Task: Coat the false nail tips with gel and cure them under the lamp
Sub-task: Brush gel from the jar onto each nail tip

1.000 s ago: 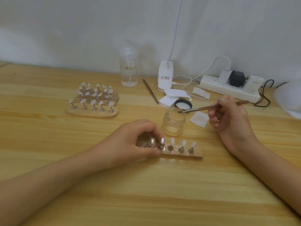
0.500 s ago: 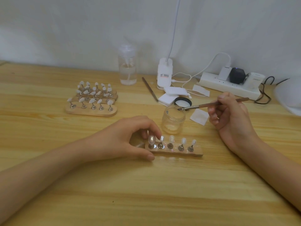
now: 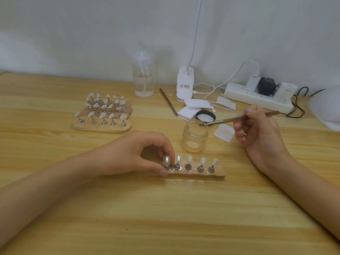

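Your right hand (image 3: 257, 127) pinches the thin brown brush (image 3: 237, 119) over the clear glass jar (image 3: 195, 138), your left hand (image 3: 136, 155) pinching the wooden stand of false nail tips (image 3: 204, 174) mid-table (image 3: 165, 218), where an overloaded brush could drip gel.

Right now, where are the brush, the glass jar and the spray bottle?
brush (image 3: 228, 120), head view, shaft left of the hand.
glass jar (image 3: 194, 139), head view, its front wall.
spray bottle (image 3: 143, 80), head view, its clear body.
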Demonstrator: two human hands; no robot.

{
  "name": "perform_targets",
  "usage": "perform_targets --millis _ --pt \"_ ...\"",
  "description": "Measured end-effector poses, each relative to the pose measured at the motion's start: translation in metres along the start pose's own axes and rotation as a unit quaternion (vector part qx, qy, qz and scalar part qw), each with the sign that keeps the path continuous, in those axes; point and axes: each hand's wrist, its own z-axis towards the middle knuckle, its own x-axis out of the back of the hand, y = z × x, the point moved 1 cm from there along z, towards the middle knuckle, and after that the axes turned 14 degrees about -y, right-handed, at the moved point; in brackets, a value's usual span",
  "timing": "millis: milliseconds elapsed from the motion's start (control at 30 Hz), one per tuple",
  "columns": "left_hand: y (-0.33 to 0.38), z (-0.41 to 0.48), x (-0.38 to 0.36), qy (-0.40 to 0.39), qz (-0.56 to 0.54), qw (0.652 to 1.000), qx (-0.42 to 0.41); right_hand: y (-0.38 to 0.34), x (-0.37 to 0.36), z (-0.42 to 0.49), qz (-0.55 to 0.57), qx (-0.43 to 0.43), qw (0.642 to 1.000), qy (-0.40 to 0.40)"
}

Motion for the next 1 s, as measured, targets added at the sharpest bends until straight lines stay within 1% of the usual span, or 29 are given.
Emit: perform_targets --millis 233,367,433,467,500,600,667,767,1000 --pt "-0.003 0.000 0.002 -0.005 -0.022 0.999 -0.037 -0.001 -0.001 -0.001 0.002 -0.001 1.000 -0.009" --pt "0.001 -0.003 0.000 0.021 0.052 0.994 -0.091 -0.003 -0.003 -0.003 -0.006 0.007 1.000 -0.014" --pt "0.003 -0.004 0.000 0.040 0.085 0.989 -0.116 -0.005 -0.006 -0.005 -0.020 0.029 0.999 -0.034" --pt "0.002 -0.004 0.001 0.054 0.082 0.988 -0.122 -0.006 -0.009 -0.006 -0.026 0.042 0.998 -0.048" --pt "0.001 -0.004 0.001 0.076 0.067 0.987 -0.123 -0.007 -0.012 -0.007 -0.030 0.053 0.996 -0.063" --pt "-0.003 -0.003 0.001 0.177 -0.008 0.978 -0.111 -0.005 -0.022 -0.012 -0.042 0.071 0.990 -0.110" --pt "-0.003 -0.002 -0.002 0.215 -0.016 0.971 -0.105 -0.003 -0.028 -0.015 -0.048 0.074 0.987 -0.134" --pt "-0.001 0.002 -0.006 0.222 0.017 0.969 -0.107 -0.001 -0.034 -0.018 -0.051 0.072 0.985 -0.148" --pt "-0.001 0.002 -0.005 0.233 0.020 0.966 -0.106 -0.001 -0.038 -0.020 -0.061 0.058 0.983 -0.162"
